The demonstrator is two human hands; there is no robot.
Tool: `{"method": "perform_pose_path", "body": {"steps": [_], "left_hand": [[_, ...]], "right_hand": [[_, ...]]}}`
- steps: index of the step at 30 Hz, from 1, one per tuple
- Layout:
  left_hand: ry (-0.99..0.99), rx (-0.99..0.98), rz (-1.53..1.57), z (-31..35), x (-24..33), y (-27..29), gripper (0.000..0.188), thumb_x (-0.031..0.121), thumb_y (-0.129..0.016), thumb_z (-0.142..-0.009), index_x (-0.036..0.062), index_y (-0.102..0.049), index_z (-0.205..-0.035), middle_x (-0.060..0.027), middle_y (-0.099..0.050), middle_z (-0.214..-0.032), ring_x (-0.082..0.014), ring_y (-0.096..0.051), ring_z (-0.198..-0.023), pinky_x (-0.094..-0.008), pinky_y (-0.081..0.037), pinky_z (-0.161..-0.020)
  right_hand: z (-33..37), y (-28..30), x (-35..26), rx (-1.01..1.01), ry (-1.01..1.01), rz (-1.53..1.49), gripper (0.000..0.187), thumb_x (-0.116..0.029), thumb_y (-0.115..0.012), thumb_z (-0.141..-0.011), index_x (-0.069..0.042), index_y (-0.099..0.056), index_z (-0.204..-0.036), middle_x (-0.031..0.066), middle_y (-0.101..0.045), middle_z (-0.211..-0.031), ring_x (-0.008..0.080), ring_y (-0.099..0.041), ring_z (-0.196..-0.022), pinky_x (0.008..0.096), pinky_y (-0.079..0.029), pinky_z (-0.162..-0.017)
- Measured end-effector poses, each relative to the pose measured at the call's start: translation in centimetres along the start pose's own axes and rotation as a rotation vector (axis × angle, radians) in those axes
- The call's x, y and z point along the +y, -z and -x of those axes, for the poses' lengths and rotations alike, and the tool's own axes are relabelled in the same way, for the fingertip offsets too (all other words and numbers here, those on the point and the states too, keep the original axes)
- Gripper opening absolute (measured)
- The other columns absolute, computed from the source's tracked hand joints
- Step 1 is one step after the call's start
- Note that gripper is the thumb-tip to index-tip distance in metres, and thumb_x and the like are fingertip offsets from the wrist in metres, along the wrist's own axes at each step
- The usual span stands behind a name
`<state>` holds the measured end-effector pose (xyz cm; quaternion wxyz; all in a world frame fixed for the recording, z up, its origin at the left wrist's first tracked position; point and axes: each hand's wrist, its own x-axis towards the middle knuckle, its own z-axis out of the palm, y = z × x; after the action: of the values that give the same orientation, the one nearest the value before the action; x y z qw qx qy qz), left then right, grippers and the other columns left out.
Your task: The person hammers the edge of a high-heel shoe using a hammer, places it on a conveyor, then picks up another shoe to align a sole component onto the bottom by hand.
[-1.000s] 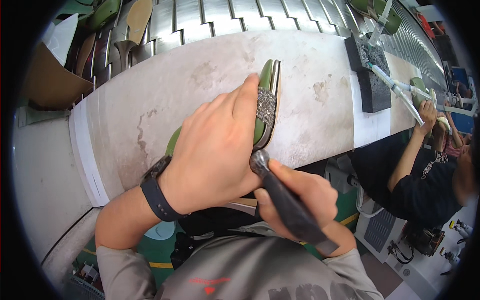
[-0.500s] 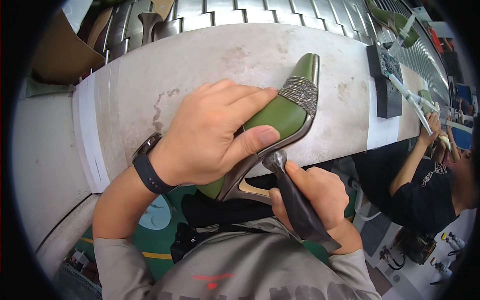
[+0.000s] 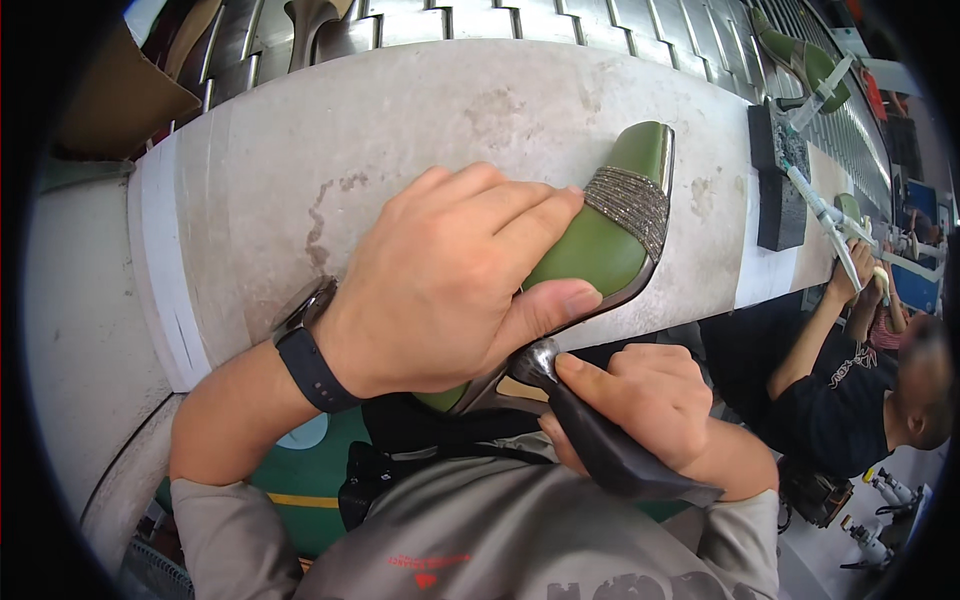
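Note:
A green high-heeled shoe (image 3: 585,250) with a glittery wrapped band across its front lies tilted near the front edge of the work table, toe pointing away to the right. Over its upper, my left hand (image 3: 450,275) is closed, thumb along the sole edge, hiding the middle of the shoe. In my right hand (image 3: 645,400) is a shoemaker's hammer (image 3: 610,440) with a rounded, shiny metal face and a dark, flared tail. That face is close to the underside of the shoe near the arch; whether they touch I cannot tell. The hammer's handle is hidden by my fingers.
Behind the pale, stained table (image 3: 420,120) runs a metal slat conveyor (image 3: 470,22) carrying another green shoe (image 3: 820,70). A black block (image 3: 778,180) with syringes (image 3: 825,205) stands at the right end. A co-worker (image 3: 830,390) sits to the right. Cardboard (image 3: 120,90) is at the far left.
The shoe and my left hand have shifted slightly to the right and nearer. The hammer face has moved a little left and nearer along the shoe's underside, its tail swinging right.

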<state>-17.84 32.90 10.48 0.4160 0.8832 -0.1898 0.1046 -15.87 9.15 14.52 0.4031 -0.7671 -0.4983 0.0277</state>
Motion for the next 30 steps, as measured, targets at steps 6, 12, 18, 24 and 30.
{"method": "perform_pose_path", "body": {"steps": [6, 12, 18, 24, 30], "left_hand": [[-0.019, 0.021, -0.007, -0.1, 0.0, 0.0, 0.051, 0.034, -0.066, -0.102, -0.0067, -0.064, -0.132, -0.0205, -0.072, -0.117, -0.0395, -0.066, -0.099, -0.0461, -0.052, -0.087], [0.011, 0.010, 0.033, 0.2, 0.1, 0.4, 0.046, 0.029, -0.062, -0.106, -0.0061, -0.066, -0.135, -0.0217, -0.074, -0.118, -0.0383, -0.068, -0.102, -0.0439, -0.053, -0.091], [-0.002, 0.004, 0.047, 0.3, 0.1, 0.5, 0.044, 0.028, -0.063, -0.105, -0.0072, -0.066, -0.132, -0.0216, -0.074, -0.114, -0.0387, -0.068, -0.099, -0.0446, -0.054, -0.089], [0.002, 0.014, 0.007, 0.1, 0.6, 0.7, 0.042, 0.026, -0.062, -0.106, -0.0070, -0.066, -0.131, -0.0211, -0.074, -0.112, -0.0399, -0.067, -0.099, -0.0450, -0.054, -0.089], [0.003, 0.007, 0.049, 0.6, 0.1, 0.4, 0.041, 0.026, -0.061, -0.106, -0.0060, -0.067, -0.130, -0.0212, -0.074, -0.112, -0.0394, -0.068, -0.101, -0.0451, -0.053, -0.088]], "right_hand": [[0.6, -1.2, -0.6, 0.057, 0.157, 0.199, 0.038, -0.011, -0.087, -0.079, 0.008, -0.076, -0.110, -0.0036, -0.041, -0.060, 0.0086, -0.041, -0.045, 0.0265, -0.032, -0.042], [2.1, -1.7, -1.0, 0.169, 0.054, 0.107, 0.047, -0.006, -0.088, -0.075, 0.008, -0.072, -0.117, 0.0051, -0.054, -0.062, 0.0181, -0.051, -0.047, 0.0309, -0.040, -0.046], [2.5, -1.9, -1.7, 0.207, -0.033, 0.310, 0.046, -0.005, -0.089, -0.075, 0.009, -0.074, -0.116, 0.0008, -0.048, -0.060, 0.0133, -0.045, -0.045, 0.0284, -0.037, -0.043], [-1.4, 1.1, -3.5, 0.006, 0.038, 0.394, 0.032, -0.005, -0.082, -0.081, 0.010, -0.074, -0.108, 0.0010, -0.050, -0.058, 0.0134, -0.048, -0.044, 0.0298, -0.038, -0.042], [2.3, -1.7, -1.8, 0.201, -0.046, 0.240, 0.046, -0.011, -0.089, -0.075, 0.004, -0.075, -0.116, 0.0087, -0.066, -0.068, 0.0230, -0.064, -0.052, 0.0327, -0.051, -0.052]]}}
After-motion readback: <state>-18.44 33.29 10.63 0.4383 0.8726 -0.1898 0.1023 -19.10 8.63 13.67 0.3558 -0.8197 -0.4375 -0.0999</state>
